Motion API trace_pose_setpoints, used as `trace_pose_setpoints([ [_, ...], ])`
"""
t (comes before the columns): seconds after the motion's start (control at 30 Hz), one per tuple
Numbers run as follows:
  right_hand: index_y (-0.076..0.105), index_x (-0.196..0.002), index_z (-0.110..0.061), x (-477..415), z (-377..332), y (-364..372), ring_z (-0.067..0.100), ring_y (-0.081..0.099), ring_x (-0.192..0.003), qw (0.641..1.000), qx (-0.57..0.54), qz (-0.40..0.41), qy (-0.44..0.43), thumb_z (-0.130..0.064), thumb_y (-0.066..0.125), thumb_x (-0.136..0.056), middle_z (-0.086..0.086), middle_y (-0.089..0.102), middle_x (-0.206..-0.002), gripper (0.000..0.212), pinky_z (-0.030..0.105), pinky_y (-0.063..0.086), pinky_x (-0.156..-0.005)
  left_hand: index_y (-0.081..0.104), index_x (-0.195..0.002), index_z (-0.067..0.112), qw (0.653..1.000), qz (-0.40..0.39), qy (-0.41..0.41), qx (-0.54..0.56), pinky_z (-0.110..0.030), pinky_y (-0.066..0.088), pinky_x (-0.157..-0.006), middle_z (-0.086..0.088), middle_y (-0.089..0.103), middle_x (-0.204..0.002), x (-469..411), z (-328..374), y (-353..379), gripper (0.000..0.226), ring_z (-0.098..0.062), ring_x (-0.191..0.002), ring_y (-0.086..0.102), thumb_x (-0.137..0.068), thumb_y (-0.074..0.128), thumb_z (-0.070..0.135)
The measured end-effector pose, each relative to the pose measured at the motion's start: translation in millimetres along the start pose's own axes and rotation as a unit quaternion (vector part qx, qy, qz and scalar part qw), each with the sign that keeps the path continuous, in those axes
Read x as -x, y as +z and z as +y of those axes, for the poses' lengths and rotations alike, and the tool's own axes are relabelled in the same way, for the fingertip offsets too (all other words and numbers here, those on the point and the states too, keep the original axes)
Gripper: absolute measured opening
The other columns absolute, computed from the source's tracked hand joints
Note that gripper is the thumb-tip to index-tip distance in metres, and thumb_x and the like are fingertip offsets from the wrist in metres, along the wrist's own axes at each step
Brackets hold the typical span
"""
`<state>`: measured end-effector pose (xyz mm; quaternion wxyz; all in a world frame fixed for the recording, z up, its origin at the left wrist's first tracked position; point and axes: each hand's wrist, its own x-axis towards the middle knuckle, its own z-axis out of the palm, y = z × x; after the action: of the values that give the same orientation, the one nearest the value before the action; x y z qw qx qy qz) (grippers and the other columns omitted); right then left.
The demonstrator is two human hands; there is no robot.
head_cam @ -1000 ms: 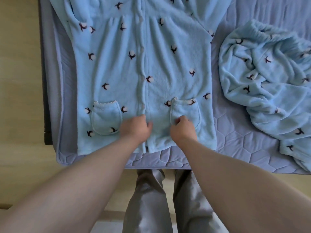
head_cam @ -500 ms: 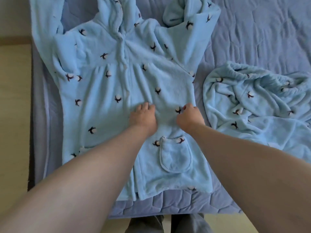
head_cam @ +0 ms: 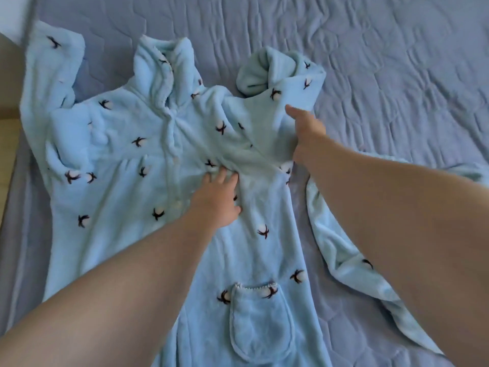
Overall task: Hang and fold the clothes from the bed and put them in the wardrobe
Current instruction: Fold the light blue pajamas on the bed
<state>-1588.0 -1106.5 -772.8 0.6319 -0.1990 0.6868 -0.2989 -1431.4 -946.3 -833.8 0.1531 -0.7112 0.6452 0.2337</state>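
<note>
A light blue fleece robe (head_cam: 127, 160) with small dark-and-white motifs lies spread face up on the bed, collar toward the far side and a pocket (head_cam: 260, 321) near me. My left hand (head_cam: 217, 197) presses flat on the robe's middle, fingers straight. My right hand (head_cam: 304, 131) grips the robe's right sleeve (head_cam: 288, 83) near the armpit, thumb on top and fingers tucked out of sight; creases run from it toward my left hand. The sleeve's cuff is curled over. The left sleeve (head_cam: 50, 64) lies bent upward along the bed's left edge.
A second light blue fleece garment (head_cam: 341, 250) lies crumpled at the right, mostly hidden under my right forearm. The blue-grey quilted bed cover (head_cam: 383, 62) stretches away beyond the robe. A strip of wooden floor (head_cam: 6, 144) shows past the bed's left edge.
Both hands have slid up the robe from the hem and pockets to the chest. My right hand has moved out to the right sleeve. The view has tilted up toward the collar.
</note>
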Motion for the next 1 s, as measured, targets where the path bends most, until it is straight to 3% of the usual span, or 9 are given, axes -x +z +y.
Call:
trace_pose_setpoints([
  [0.13,0.071,-0.112,-0.014,4.2,-20.7,-13.3,0.024,0.074,-0.086,0.992,-0.080,-0.096,0.024,-0.041,0.079,-0.080,0.004,0.077,-0.087,0.044,0.042,0.059,-0.079,0.007,-0.161,0.031,0.999,-0.033,-0.028,0.032,-0.049,0.025,-0.121,0.000,0.000,-0.169,0.2,-3.2,0.6,0.097,-0.037,-0.152,0.010,-0.087,0.066,0.056],
  [0.2,0.070,-0.101,-0.014,10.7,-25.6,-21.4,0.021,0.068,-0.072,0.992,-0.070,-0.103,0.017,-0.028,0.076,-0.082,-0.001,0.065,-0.064,0.025,0.036,0.059,-0.070,0.013,-0.160,0.031,0.996,-0.076,-0.039,0.028,-0.051,0.029,-0.119,0.000,0.005,-0.168,0.9,0.3,-14.9,0.095,-0.036,-0.151,0.015,-0.086,0.067,0.054],
  [0.27,0.070,-0.103,-0.011,15.2,-31.1,-32.8,0.023,0.067,-0.072,0.992,-0.104,-0.075,0.014,-0.015,0.074,-0.080,0.003,0.067,-0.073,0.023,0.037,0.062,-0.070,0.037,-0.152,0.029,0.992,-0.092,-0.073,0.052,-0.050,0.041,-0.111,-0.001,0.030,-0.160,-3.8,8.0,-37.2,0.073,-0.033,-0.142,0.035,-0.086,0.066,0.040],
  [0.33,0.069,-0.107,-0.006,17.6,-39.0,-49.0,0.026,0.067,-0.075,0.986,-0.157,-0.049,0.009,-0.003,0.066,-0.078,0.009,0.072,-0.090,0.029,0.033,0.062,-0.069,0.060,-0.127,0.020,0.984,-0.006,-0.131,0.116,-0.043,0.051,-0.095,-0.005,0.053,-0.138,-13.3,23.0,-62.7,0.041,-0.032,-0.120,0.055,-0.086,0.058,0.025],
  [0.47,0.058,-0.100,-0.008,20.2,-32.6,-85.4,0.035,0.065,-0.099,0.970,-0.230,-0.081,0.027,0.005,0.047,-0.061,0.013,0.070,-0.112,0.042,0.052,0.053,-0.098,0.055,-0.125,0.014,0.950,0.219,-0.110,0.191,-0.045,0.044,-0.094,-0.012,0.051,-0.130,-40.6,64.8,-104.6,0.033,-0.036,-0.121,0.050,-0.093,0.057,0.024],
  [0.53,0.063,-0.105,-0.008,26.3,-17.3,-91.3,0.034,0.066,-0.101,0.964,-0.226,-0.131,0.050,-0.010,0.057,-0.070,0.012,0.071,-0.114,0.035,0.055,0.048,-0.101,0.051,-0.135,0.016,0.952,0.202,-0.083,0.214,-0.045,0.043,-0.101,-0.013,0.051,-0.136,-51.4,72.0,-112.8,0.045,-0.037,-0.126,0.048,-0.090,0.059,0.022],
  [0.67,0.070,-0.128,-0.017,24.7,-21.3,-105.5,0.037,0.068,-0.115,0.942,-0.253,-0.205,0.085,-0.058,0.061,-0.089,0.014,0.071,-0.125,0.058,0.056,0.046,-0.105,0.043,-0.141,0.025,0.962,0.142,-0.091,0.215,-0.048,0.044,-0.105,-0.008,0.051,-0.142,-73.9,91.9,-111.5,0.057,-0.037,-0.128,0.049,-0.086,0.059,0.027],
  [0.9,0.068,-0.116,0.000,30.6,-59.6,-127.0,0.033,0.072,-0.099,0.915,-0.364,-0.170,0.017,-0.003,0.070,-0.079,0.015,0.074,-0.109,0.038,0.038,0.057,-0.091,0.041,-0.149,0.027,0.965,0.064,-0.077,0.244,-0.038,0.039,-0.108,-0.006,0.052,-0.148,-92.3,97.4,-108.1,0.057,-0.032,-0.132,0.052,-0.095,0.053,0.042],
  [1.0,0.070,-0.111,-0.009,32.1,-66.8,-138.4,0.027,0.067,-0.100,0.905,-0.396,-0.154,-0.007,-0.011,0.077,-0.076,0.007,0.072,-0.106,0.036,0.031,0.046,-0.090,0.058,-0.132,0.028,0.961,0.117,-0.087,0.235,-0.037,0.044,-0.099,-0.005,0.061,-0.134,-90.4,103.7,-109.9,0.052,-0.029,-0.121,0.058,-0.087,0.064,0.053],
])
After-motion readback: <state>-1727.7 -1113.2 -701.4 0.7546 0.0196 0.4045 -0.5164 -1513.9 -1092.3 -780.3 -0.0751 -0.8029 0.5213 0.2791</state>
